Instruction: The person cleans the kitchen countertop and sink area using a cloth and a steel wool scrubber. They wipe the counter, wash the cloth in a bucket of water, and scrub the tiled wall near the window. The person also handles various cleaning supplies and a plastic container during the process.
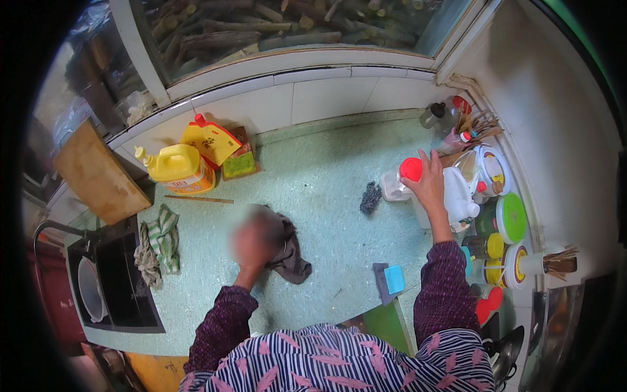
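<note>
My left hand (252,242) rests on a dark grey cloth (294,255) bunched on the pale green countertop (338,235); the hand is blurred, so its grip is hard to read. At the right, my right hand (430,183) has its thumb and fingers around the red lid (410,169) of a small clear container. Directly beside that hand stands a white plastic jug (459,196). A dark scouring pad (371,198) lies just left of the container.
At the back left stand a yellow jug (181,169) and a yellow pouch (210,142). A black sink (117,274) and striped cloth (164,237) are at the left. Tubs, including a green-lidded one (513,218), line the right wall. Blue and grey sponge pieces (394,279) lie near the front.
</note>
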Demonstrator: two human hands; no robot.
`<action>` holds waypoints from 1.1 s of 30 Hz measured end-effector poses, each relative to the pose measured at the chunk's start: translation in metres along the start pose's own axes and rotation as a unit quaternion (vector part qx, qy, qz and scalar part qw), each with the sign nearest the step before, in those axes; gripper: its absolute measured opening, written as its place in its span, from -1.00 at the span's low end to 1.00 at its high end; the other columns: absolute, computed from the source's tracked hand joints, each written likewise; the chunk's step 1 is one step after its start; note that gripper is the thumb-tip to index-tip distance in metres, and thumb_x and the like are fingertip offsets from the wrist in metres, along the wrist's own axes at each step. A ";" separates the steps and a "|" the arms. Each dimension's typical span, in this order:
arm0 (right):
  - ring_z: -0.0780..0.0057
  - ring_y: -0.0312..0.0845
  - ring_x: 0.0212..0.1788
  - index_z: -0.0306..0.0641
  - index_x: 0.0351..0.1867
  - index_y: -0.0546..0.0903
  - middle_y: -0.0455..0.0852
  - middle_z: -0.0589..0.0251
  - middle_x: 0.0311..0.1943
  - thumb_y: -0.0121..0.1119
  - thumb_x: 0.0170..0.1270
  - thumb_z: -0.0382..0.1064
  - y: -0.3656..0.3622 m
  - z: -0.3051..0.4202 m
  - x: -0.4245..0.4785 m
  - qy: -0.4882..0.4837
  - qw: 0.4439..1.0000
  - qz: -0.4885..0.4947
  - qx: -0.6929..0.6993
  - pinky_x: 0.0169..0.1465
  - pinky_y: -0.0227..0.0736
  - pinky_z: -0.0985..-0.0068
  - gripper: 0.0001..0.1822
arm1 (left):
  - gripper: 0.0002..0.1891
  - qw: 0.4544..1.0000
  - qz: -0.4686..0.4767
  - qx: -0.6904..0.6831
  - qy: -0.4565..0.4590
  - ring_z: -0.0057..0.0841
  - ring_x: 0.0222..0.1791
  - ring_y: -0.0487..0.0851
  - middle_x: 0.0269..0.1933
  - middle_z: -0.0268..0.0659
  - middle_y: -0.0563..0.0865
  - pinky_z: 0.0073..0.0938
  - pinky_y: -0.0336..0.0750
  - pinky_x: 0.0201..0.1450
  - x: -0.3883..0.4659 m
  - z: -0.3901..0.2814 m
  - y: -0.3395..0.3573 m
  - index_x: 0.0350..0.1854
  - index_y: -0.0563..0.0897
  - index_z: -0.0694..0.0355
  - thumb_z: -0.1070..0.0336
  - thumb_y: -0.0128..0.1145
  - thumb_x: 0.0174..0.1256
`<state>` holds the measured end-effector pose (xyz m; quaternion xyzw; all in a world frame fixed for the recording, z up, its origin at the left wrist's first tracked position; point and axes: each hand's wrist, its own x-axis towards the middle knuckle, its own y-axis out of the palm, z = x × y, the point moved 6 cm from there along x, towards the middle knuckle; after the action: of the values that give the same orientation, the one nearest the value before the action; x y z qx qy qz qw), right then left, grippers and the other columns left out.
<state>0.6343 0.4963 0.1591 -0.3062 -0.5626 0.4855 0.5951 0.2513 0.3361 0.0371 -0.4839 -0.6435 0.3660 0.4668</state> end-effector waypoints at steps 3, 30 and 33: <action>0.00 0.35 0.12 -0.05 0.29 0.27 0.43 0.03 0.12 0.48 -0.29 -0.05 0.035 -0.024 0.015 0.014 0.995 0.100 0.001 0.10 0.30 0.13 -0.02 | -0.65 0.999 -0.030 0.008 0.016 -0.25 -0.31 0.55 -0.28 -0.22 0.60 -0.23 0.38 -0.25 0.010 -0.015 -0.005 -0.15 0.54 0.13 0.16 0.21 -0.02; 0.06 0.30 0.09 -0.09 0.20 0.39 0.42 0.03 0.05 0.46 -0.32 -0.17 -0.024 0.110 0.064 -0.238 0.971 -0.027 -0.013 0.15 0.24 0.20 -0.13 | -0.32 0.997 -0.049 -0.053 -0.032 -0.27 0.12 0.37 0.03 -0.29 0.48 -0.13 0.27 0.06 -0.018 0.006 0.001 0.05 0.49 0.04 0.08 0.39 -0.30; 0.06 0.30 0.10 -0.07 0.21 0.38 0.42 0.08 0.05 0.45 -0.34 -0.19 -0.014 0.195 0.068 -0.302 0.950 0.014 0.073 0.17 0.25 0.23 -0.12 | -0.33 0.997 -0.037 -0.060 -0.029 -0.27 0.13 0.37 0.03 -0.28 0.48 -0.12 0.27 0.06 -0.024 0.007 -0.006 0.05 0.49 0.04 0.07 0.38 -0.28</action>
<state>0.4420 0.5183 0.2323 -0.1091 -0.6749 0.6033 0.4107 0.2451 0.3115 0.0343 -0.4759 -0.6951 0.3229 0.4313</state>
